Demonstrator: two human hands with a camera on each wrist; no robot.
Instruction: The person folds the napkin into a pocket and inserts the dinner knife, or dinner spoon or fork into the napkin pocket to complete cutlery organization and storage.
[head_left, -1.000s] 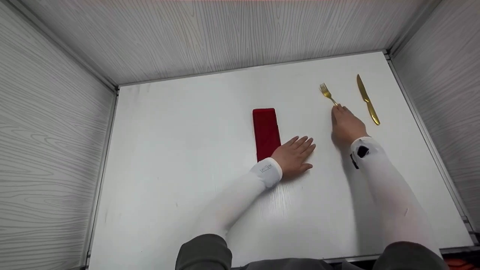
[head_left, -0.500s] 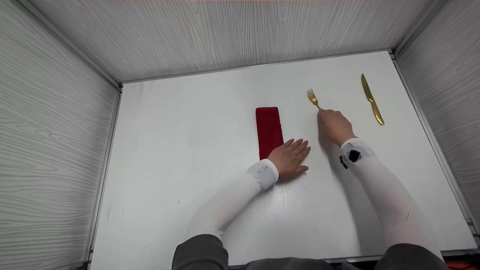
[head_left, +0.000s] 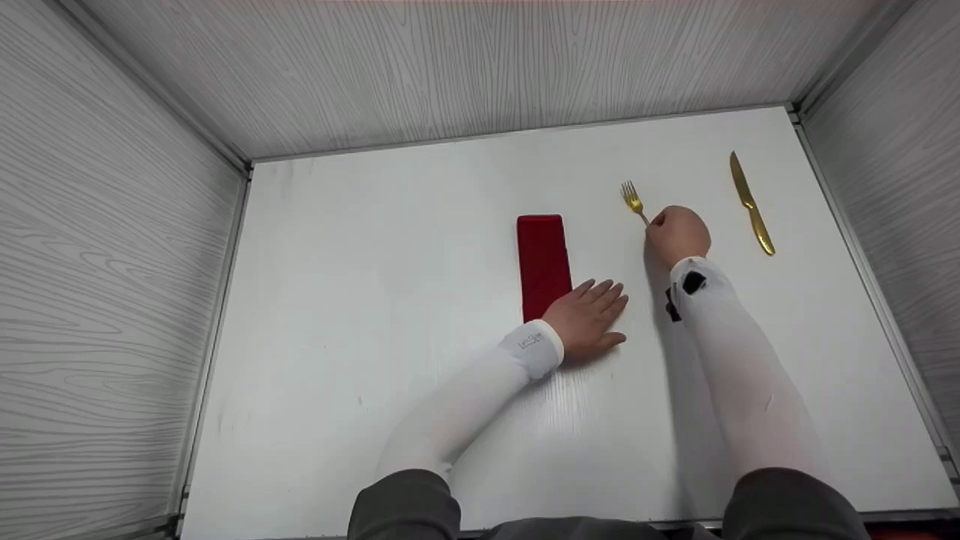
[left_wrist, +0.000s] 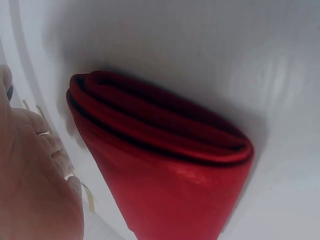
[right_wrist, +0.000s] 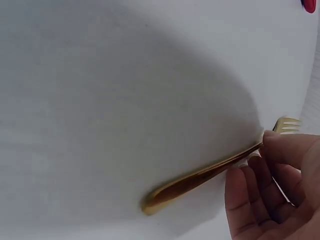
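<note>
A red folded cloth (head_left: 544,259) lies lengthwise on the white table; its rolled-looking layered end fills the left wrist view. My left hand (head_left: 585,322) has its fingers straight and spread, palm down beside the cloth's near end, with the wrist covering that end. Between thumb and fingers, my right hand (head_left: 679,232) pinches a gold fork (head_left: 632,199) around the neck, tines pointing away. In the right wrist view the fork's handle (right_wrist: 192,185) extends past the fingers. Whether the fork touches the table is hard to tell.
A gold table knife (head_left: 752,206) lies to the right of my right hand, near the right side of the table (head_left: 360,300). Wood-grain panels (head_left: 450,67) stand along the back and both sides.
The fork has moved left, toward the cloth, in my right hand. That hand has since turned at the wrist. My left hand has stayed by the cloth; the camera view has shifted slightly.
</note>
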